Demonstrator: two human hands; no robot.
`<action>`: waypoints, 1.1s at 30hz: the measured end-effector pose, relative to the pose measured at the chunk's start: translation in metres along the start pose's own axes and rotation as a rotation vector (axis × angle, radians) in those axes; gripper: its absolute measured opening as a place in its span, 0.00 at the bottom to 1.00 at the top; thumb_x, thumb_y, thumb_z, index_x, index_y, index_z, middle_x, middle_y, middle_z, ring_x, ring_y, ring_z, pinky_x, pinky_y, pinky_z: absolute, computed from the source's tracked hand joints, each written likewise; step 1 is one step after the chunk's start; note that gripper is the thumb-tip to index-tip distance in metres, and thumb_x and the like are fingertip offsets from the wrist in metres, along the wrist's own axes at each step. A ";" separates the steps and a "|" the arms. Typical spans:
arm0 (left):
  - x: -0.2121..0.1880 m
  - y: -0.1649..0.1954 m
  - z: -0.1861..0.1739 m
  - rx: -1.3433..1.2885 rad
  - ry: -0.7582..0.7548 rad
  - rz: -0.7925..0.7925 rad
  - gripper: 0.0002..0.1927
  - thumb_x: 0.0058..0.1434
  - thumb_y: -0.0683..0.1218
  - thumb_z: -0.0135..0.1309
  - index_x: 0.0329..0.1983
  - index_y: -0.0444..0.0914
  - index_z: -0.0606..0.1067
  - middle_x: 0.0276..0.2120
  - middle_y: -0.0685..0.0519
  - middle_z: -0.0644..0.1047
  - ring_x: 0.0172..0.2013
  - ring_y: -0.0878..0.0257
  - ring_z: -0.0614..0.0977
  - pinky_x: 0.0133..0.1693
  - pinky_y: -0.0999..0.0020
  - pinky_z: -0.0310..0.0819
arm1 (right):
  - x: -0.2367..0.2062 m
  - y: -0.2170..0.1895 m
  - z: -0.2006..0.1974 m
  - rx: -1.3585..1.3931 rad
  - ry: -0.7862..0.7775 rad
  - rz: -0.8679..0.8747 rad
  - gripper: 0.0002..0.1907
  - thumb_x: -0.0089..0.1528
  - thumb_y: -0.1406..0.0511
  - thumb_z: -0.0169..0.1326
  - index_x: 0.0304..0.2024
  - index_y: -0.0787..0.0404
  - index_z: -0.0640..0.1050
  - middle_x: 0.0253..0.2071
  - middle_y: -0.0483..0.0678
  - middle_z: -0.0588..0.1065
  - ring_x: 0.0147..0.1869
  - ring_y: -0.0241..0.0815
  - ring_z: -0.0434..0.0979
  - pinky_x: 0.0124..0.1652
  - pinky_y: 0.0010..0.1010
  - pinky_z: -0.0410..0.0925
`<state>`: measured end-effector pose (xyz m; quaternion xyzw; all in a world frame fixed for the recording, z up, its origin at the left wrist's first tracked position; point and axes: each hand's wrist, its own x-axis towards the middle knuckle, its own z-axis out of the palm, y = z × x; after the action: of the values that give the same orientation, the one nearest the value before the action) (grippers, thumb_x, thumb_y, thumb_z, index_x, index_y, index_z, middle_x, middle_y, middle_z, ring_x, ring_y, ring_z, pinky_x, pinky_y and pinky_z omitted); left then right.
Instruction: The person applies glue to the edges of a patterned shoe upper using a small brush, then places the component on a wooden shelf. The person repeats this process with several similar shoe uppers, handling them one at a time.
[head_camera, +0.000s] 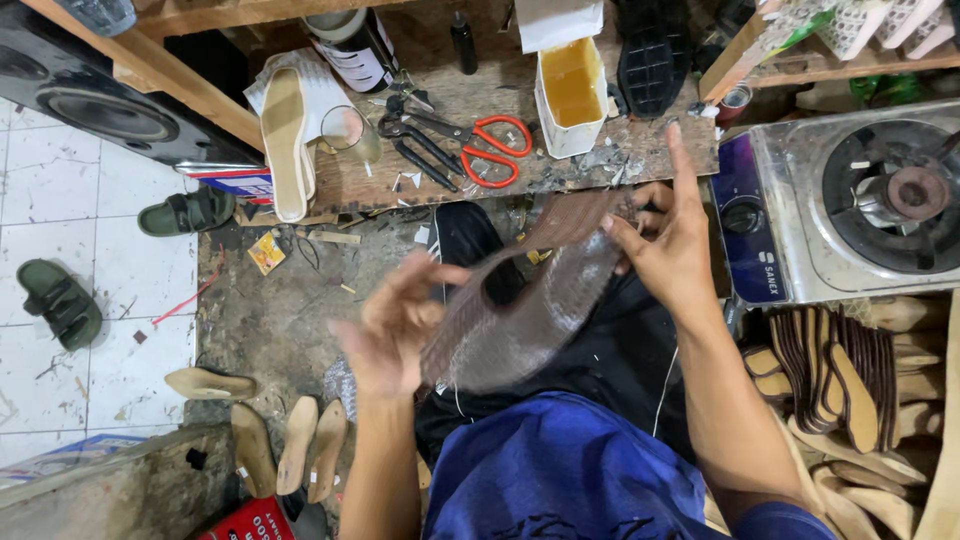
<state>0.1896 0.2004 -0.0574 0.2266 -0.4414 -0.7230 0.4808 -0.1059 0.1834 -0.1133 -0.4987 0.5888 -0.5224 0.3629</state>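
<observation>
I hold a flat, brown textured shoe sole (530, 300) tilted over my lap between both hands. My left hand (395, 325) grips its near, wider end, slightly blurred by motion. At the far, narrow end my right hand (665, 240) pinches the sole with thumb and fingers, the index finger pointing up. A black shoe part (470, 240) lies under the sole, partly hidden.
A wooden work board (480, 110) ahead carries red-handled scissors (480, 145), pliers, a white container of yellow glue (570, 90), a glass and a pale insole (285, 140). A gas stove (850, 200) stands at right above stacked insoles (840, 370). Green sandals and wooden lasts lie at left.
</observation>
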 end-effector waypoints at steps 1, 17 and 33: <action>0.007 -0.009 -0.005 0.069 0.033 -0.011 0.31 0.59 0.35 0.58 0.67 0.36 0.67 0.61 0.48 0.76 0.52 0.56 0.82 0.41 0.67 0.78 | 0.000 -0.004 0.001 0.144 -0.052 0.094 0.57 0.60 0.79 0.60 0.81 0.47 0.42 0.39 0.44 0.72 0.31 0.30 0.74 0.23 0.25 0.70; 0.021 -0.114 -0.075 0.015 0.358 -0.235 0.13 0.70 0.36 0.45 0.57 0.29 0.71 0.43 0.46 0.80 0.34 0.60 0.83 0.26 0.65 0.81 | 0.106 0.007 0.042 -0.723 -0.094 -0.460 0.34 0.60 0.79 0.51 0.69 0.58 0.71 0.55 0.59 0.72 0.57 0.59 0.71 0.57 0.46 0.69; 0.024 -0.045 -0.059 0.134 0.210 -0.137 0.16 0.74 0.45 0.50 0.56 0.28 0.75 0.46 0.52 0.81 0.45 0.67 0.80 0.50 0.68 0.75 | 0.070 -0.024 0.048 -0.414 -0.274 -0.424 0.19 0.58 0.81 0.44 0.45 0.64 0.81 0.56 0.51 0.78 0.63 0.48 0.76 0.61 0.37 0.69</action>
<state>0.2013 0.1610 -0.1239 0.3621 -0.4197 -0.6952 0.4577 -0.0720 0.1050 -0.0930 -0.7392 0.5112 -0.3835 0.2126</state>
